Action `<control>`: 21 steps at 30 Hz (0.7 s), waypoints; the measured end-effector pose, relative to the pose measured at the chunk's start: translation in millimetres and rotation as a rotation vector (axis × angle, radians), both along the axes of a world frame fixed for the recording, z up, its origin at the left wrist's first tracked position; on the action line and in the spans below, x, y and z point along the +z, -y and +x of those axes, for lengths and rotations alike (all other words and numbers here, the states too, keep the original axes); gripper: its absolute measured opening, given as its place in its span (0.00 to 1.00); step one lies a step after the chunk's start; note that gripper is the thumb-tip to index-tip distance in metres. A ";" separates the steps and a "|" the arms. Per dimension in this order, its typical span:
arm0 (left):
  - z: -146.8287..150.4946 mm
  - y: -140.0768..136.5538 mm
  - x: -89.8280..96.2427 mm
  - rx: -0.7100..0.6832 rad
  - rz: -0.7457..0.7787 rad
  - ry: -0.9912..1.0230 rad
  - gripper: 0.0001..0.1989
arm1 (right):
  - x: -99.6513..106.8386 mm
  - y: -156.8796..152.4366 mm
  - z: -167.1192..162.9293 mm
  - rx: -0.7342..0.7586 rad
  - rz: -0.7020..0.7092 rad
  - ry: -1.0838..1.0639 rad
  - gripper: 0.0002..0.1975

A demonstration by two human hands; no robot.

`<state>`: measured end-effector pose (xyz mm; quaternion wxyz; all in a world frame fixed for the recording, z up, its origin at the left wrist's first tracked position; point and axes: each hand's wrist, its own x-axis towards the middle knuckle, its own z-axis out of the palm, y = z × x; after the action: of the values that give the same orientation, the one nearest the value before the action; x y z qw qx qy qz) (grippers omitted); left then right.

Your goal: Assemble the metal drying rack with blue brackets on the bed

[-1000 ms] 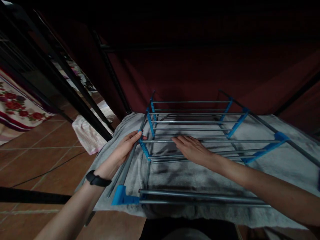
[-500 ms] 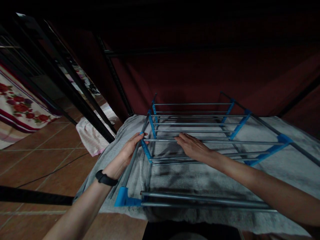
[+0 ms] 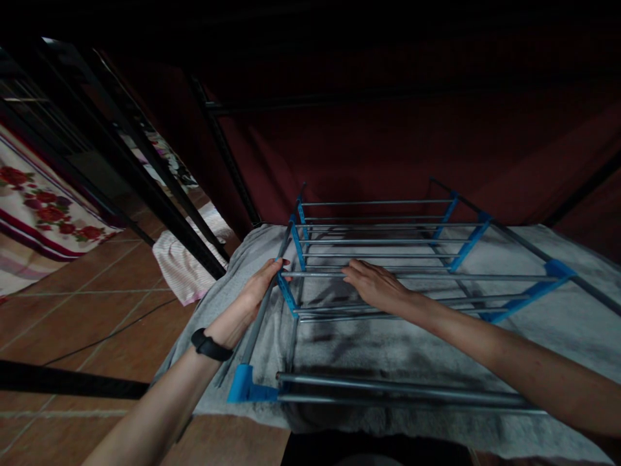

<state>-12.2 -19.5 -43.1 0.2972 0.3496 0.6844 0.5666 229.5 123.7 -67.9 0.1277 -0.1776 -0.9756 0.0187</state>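
A drying rack (image 3: pixel 469 243) of grey metal tubes and blue plastic brackets stretches out before me. My left hand (image 3: pixel 260 282) is closed around its left side pole, where a blue bracket (image 3: pixel 288 295) joins it. The fingertips wrap over the top and are partly hidden. On the long crosswise rod (image 3: pixel 460 277) from that bracket rests my right hand (image 3: pixel 374 285), its fingers bent over the rod and the tips out of sight. Nearer to me, a blue corner piece (image 3: pixel 239 386) ends the left pole, with loose-looking metal tubes (image 3: pixel 398 386) lying alongside.
A grey blanket (image 3: pixel 369 353) lies under the rack. Dark metal posts (image 3: pixel 140 168) stand at the left, and a dark red cloth (image 3: pixel 369 155) hangs behind. On the tiled floor (image 3: pixel 97 323) are a striped cloth (image 3: pixel 187 265) and a thin cable; a flowered blanket (image 3: pixel 48 210) hangs far left.
The whole view has shifted a little, so everything appears slightly further right. Both hands keep the same places on the rack.
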 end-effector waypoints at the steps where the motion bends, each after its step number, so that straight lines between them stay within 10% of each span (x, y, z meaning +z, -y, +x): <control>1: -0.5 -0.3 -0.7 -0.004 0.002 0.040 0.18 | 0.7 0.2 -0.1 -0.003 0.000 0.006 0.11; 21: -9.6 -2.6 -7.5 -0.073 0.053 0.053 0.19 | -0.8 -4.6 -1.2 0.014 -0.003 0.054 0.15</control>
<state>-21.8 -16.9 -50.6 0.3265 0.3669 0.6479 0.5822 228.3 128.2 -68.7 0.1008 -0.1715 -0.9799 0.0164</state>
